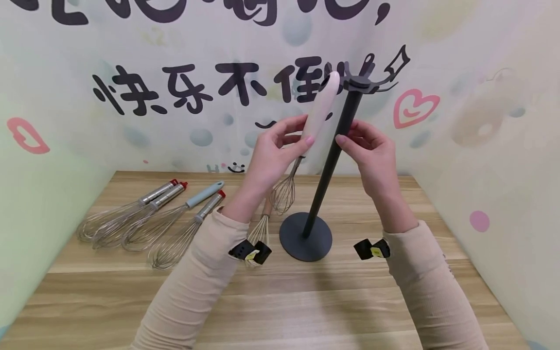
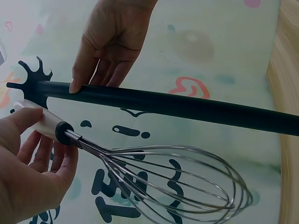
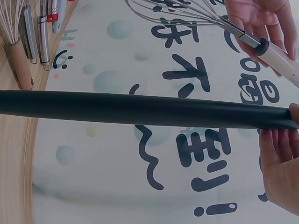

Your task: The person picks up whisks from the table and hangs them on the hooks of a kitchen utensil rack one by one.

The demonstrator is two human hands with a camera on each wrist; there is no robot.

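My left hand (image 1: 277, 150) pinches the white handle of a whisk (image 1: 321, 107) between thumb and fingers. The whisk is held handle up, with its wire loops hanging down close to the pole in the head view. My right hand (image 1: 374, 153) grips the upper pole of a black stand (image 1: 329, 165). A ring of forked hooks (image 1: 359, 83) tops the stand, and a round base (image 1: 302, 243) rests on the table. In the left wrist view, the end of the whisk handle (image 2: 49, 123) is right beside the hooks.
Several whisks lie at the left of the wooden table (image 1: 297, 311), among them steel-handled ones (image 1: 210, 206) with red ends and a light blue one (image 1: 204, 193). A wooden-handled whisk (image 1: 268, 206) lies left of the base, partly behind my left arm. A printed wall (image 1: 210, 146) rises behind.
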